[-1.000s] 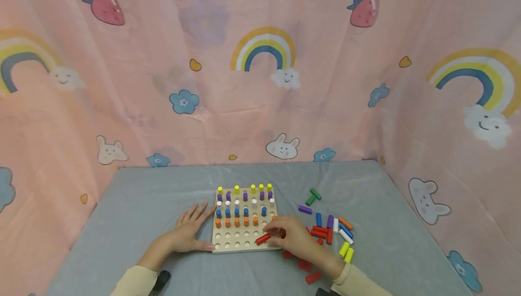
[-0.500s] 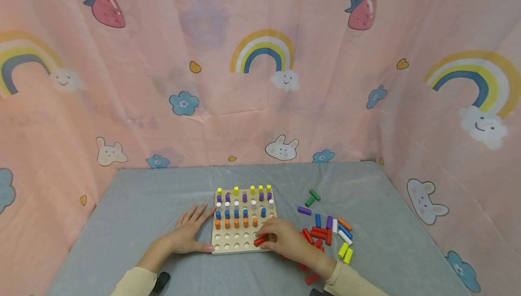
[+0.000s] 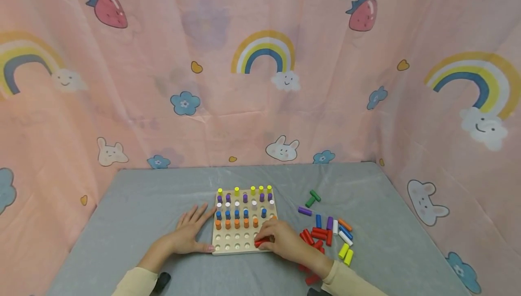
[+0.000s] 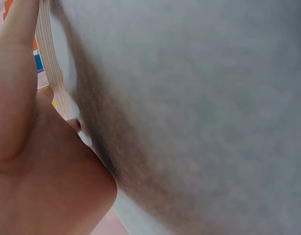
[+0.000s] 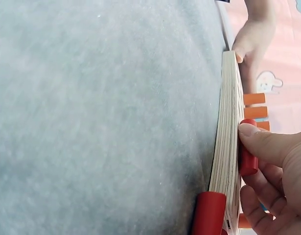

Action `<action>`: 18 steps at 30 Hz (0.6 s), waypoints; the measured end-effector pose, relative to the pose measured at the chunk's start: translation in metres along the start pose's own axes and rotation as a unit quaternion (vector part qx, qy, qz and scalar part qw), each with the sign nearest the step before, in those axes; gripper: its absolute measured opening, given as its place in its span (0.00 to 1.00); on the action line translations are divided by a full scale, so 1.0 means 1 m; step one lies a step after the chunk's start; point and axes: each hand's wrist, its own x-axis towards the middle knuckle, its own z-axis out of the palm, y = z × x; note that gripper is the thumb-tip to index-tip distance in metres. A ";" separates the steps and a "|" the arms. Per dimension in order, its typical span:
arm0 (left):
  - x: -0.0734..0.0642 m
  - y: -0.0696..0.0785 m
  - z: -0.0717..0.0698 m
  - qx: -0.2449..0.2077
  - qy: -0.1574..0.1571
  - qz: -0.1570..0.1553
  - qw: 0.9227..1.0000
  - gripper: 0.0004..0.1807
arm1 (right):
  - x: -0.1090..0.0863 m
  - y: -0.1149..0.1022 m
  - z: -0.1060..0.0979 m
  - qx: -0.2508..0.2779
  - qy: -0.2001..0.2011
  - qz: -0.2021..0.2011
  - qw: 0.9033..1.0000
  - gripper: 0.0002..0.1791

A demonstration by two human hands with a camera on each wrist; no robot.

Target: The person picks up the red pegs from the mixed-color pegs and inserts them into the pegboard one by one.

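A wooden pegboard (image 3: pixel 232 249) lies on the table, with rows of yellow, purple, white, blue and orange pegs standing in its far holes. The near rows show bare holes. My left hand (image 3: pixel 188 232) rests spread at the board's left side, its thumb touching the near left corner. Over the near right part of the board, my right hand (image 3: pixel 285 239) pinches a red peg (image 5: pixel 248 152) between thumb and fingers. That peg lies roughly sideways, close to the board's surface. In the right wrist view another red peg (image 5: pixel 209 213) lies beside the board's edge.
Right of the board lie several loose red pegs (image 3: pixel 319 235), two green pegs (image 3: pixel 312 198), a purple peg (image 3: pixel 305 211), and blue, white, orange and yellow pegs (image 3: pixel 346 253). A pink patterned curtain (image 3: pixel 228 119) hangs behind the grey table (image 3: pixel 163 187).
My right hand has shifted slightly left with the red peg, now lower over the near rows. Loose red pegs behind it show more. The left hand has stayed in place.
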 end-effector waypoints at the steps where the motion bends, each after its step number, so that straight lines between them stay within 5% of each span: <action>1: 0.000 0.000 0.000 0.000 0.002 0.000 1.000 0.61 | 0.000 0.000 0.000 0.002 0.001 -0.001 1.000 0.08; 18: -0.004 0.011 -0.010 0.017 -0.009 -0.002 1.000 0.61 | 0.010 -0.010 0.007 0.061 0.020 0.019 0.998 0.09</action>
